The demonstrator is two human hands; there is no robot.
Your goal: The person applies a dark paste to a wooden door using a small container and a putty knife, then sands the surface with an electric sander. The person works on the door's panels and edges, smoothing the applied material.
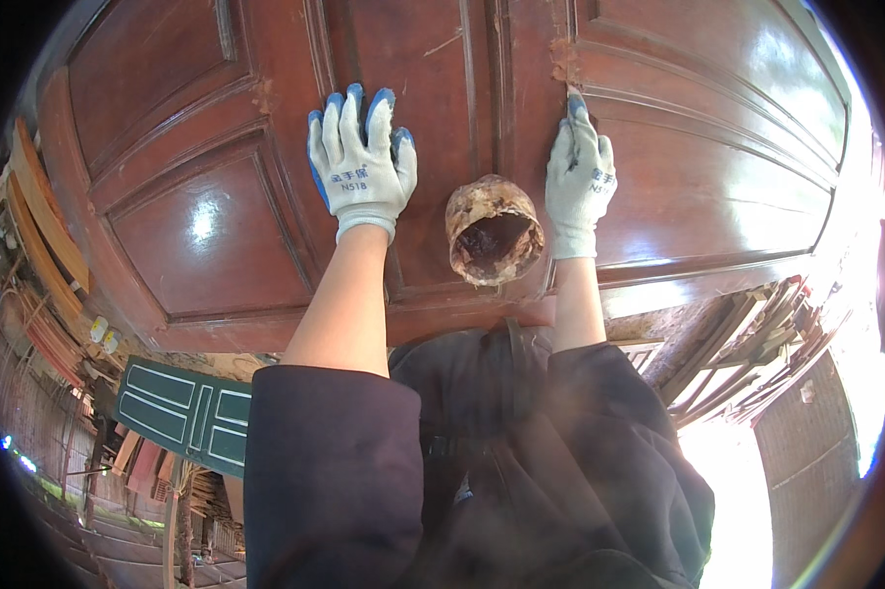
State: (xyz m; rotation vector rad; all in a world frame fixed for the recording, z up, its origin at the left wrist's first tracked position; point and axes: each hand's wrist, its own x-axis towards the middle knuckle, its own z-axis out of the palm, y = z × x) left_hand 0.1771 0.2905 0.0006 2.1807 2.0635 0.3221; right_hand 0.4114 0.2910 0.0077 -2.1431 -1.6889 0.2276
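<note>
Door space separates container rim from splayed left hand; right hand, grip unclear.

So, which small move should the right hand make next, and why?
Probably a short, light stroke of the right hand over the rough patch: that patch lies just beyond its fingers, while the left hand rests, fingers spread, on the reddish-brown panelled door. Whether the right hand grips a tool is hard to tell.

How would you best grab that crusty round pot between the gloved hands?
I'd take the crusty pot by its rounded outer wall, from the left with the left hand, which lies open; the mouth faces the wearer and its rim looks ragged.
</note>
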